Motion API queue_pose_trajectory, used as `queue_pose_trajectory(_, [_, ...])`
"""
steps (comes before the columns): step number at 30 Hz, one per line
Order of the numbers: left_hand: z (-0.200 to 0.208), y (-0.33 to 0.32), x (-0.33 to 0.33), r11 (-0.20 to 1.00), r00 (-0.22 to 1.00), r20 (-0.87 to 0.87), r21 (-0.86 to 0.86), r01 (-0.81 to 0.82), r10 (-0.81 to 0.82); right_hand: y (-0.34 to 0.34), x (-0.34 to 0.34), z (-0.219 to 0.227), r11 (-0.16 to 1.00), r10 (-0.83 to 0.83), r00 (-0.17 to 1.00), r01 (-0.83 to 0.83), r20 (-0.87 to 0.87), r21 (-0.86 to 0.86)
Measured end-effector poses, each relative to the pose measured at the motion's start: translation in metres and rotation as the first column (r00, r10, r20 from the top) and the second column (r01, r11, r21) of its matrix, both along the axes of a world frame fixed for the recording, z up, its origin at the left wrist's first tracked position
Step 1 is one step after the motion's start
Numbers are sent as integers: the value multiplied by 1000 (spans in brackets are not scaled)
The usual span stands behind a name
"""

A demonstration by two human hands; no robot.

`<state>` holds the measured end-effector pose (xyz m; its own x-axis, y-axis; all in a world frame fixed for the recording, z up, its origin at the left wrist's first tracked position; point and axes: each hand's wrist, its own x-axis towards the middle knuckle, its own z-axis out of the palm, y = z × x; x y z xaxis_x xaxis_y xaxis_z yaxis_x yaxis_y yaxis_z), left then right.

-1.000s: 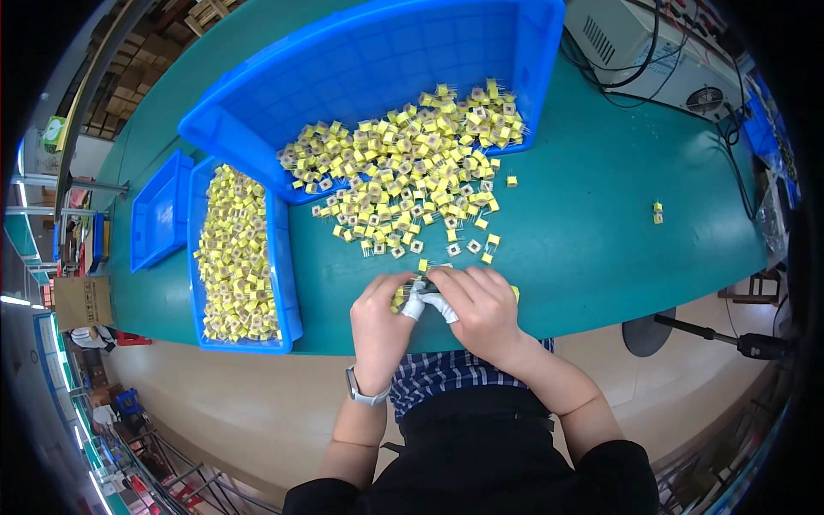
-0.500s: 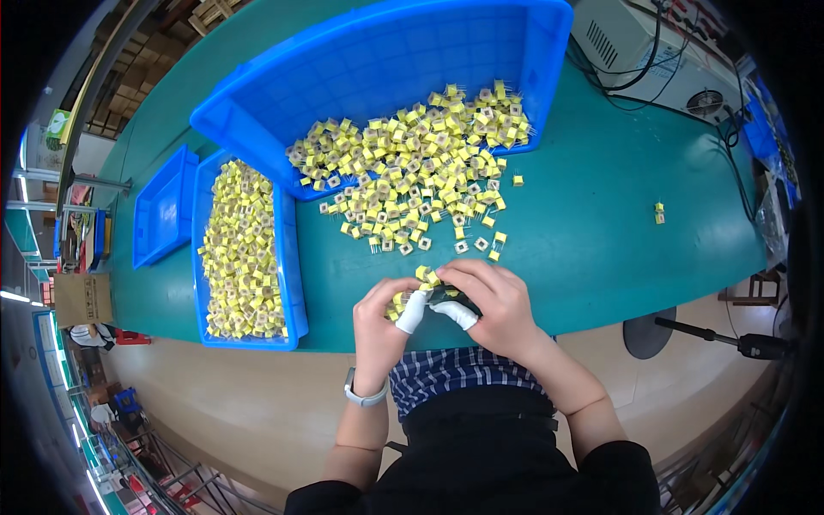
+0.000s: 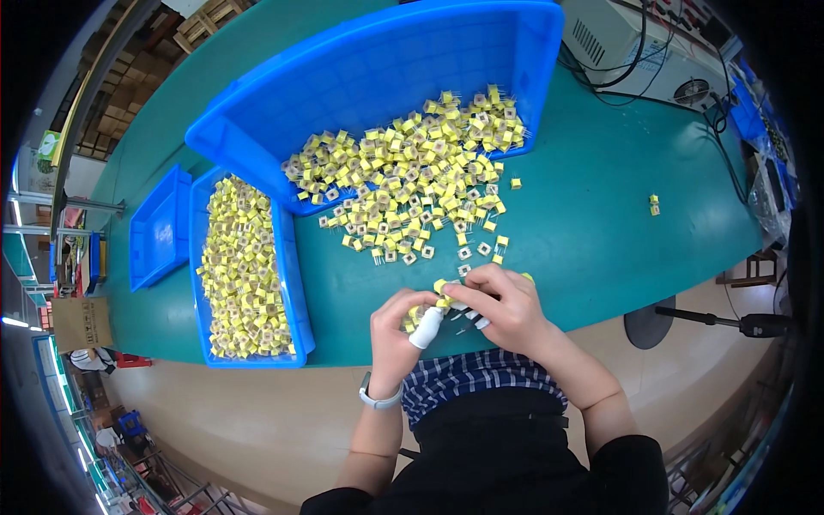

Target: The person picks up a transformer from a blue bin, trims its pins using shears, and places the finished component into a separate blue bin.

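Several small yellow-wrapped transformers [image 3: 418, 319] with thin pins are gathered in my left hand [image 3: 399, 333], whose thumb wears a white finger cover. My right hand [image 3: 506, 311] meets it at the table's near edge, thumb and index finger pinching around a yellow transformer [image 3: 441, 286]. Beneath the right fingers shows a dark, thin tool-like piece [image 3: 466, 323], mostly hidden, so its kind is unclear. A bit of yellow also peeks out behind the right knuckles. Just beyond my hands lies a loose pile of the same transformers [image 3: 403, 210], spilling out of a tipped large blue crate [image 3: 343, 86].
Left of the pile stands a blue bin [image 3: 300, 330] full of transformers, with a smaller blue tray [image 3: 159, 227] beside it. A lone transformer pair [image 3: 654, 204] lies on the green table [image 3: 592, 232] at right. A beige instrument [image 3: 639, 51] with cables sits at the back right.
Both hands have shifted slightly right and nearer in the picture. The right fingers have moved over the dark piece, covering more of it. The view has tilted a little.
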<state>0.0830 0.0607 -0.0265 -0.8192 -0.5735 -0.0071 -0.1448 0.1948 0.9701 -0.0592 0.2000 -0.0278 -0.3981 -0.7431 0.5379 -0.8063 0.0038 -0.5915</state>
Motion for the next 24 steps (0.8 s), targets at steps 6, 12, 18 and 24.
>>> queue_pose_trajectory(6, [2, -1, -1, 996, 997, -45, -53, 66, -68, 3, -4, 3, 999, 20, 993, -24, -118, -35])
queue_pose_trajectory(12, [-1, -5, 4, 999, 997, -59, -3, 47, -47, 8, -15, 6, 998, -55, 986, 55, -159, -4])
queue_pose_trajectory(18, [-2, -6, 6, 996, 993, -118, 87, 28, -18, 3, -12, 8, 991, -85, 990, 95, -116, 90])
queue_pose_trajectory(24, [-7, -8, 7, 992, 989, -144, 126, 32, -14, -4, 0, 14, 998, 51, 998, -50, -48, 27])
